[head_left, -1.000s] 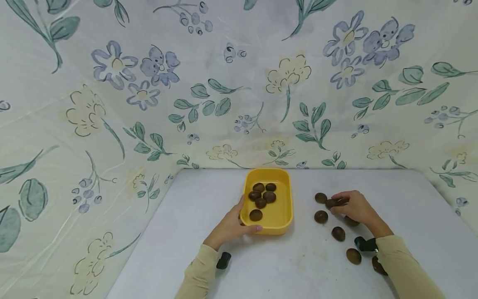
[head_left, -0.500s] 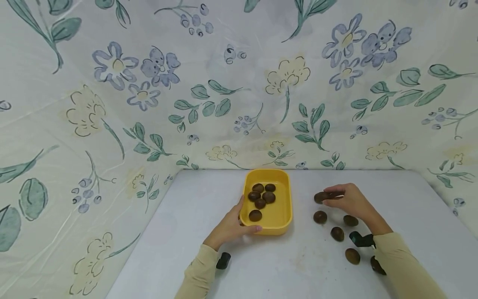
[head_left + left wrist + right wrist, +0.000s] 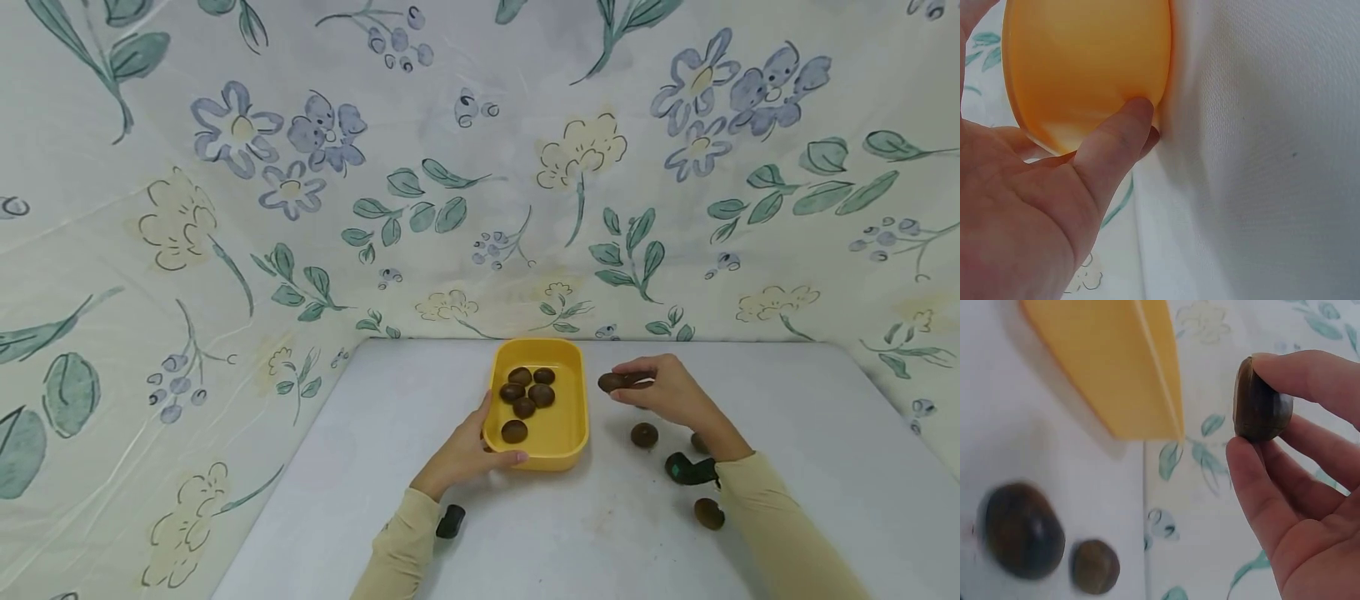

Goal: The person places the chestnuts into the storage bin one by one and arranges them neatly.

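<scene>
My left hand grips the near left corner of a yellow plastic tray, thumb pressed on its outer wall in the left wrist view. Several brown chestnuts lie in the tray, mostly bunched toward its far left. Just right of the tray, my right hand pinches a glossy dark brown chestnut between thumb and fingertips. In the head view, a dark strip also shows between the fingers behind that chestnut.
On the white table, loose chestnuts lie to the right, one below the right hand and another nearer the front. Black wrist devices sit by the left and right sleeves. Floral cloth hangs behind.
My right hand has lifted off the group of loose chestnuts and moved left toward the tray, carrying the pinched chestnut. My left hand and the tray have stayed in place.
</scene>
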{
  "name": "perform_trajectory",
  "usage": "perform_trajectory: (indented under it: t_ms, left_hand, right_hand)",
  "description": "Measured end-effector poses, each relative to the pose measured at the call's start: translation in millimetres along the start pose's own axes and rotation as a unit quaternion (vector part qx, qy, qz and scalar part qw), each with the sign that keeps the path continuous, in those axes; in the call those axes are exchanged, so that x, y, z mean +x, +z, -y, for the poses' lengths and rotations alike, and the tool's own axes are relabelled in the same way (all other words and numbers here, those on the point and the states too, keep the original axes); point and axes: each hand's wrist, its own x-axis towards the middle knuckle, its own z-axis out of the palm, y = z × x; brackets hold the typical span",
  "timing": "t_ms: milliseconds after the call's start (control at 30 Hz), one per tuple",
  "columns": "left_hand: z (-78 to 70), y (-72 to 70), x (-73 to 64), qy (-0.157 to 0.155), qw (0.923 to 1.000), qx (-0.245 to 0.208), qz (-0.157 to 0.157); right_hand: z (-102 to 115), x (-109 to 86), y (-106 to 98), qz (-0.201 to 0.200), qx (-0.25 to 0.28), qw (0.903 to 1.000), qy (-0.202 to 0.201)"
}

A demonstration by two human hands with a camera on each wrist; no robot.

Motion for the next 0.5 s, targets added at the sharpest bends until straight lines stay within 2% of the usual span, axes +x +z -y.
perform_trajectory:
  t_ms: [200, 500]
  left_hand:
    - [0.9, -0.9, -1.3, -0.005, 1.0, 0.001, -0.001]
    - [0.1, -0.7, 0.0, -0.01, 0.9999, -0.006, 0.006]
  right_hand:
    - [17.0, 8.0, 14.5, 0.003, 0.013, 0.9998, -0.017]
    - [33.9, 12.6, 39.0, 0.012, 0.03, 0.9994, -0.01]
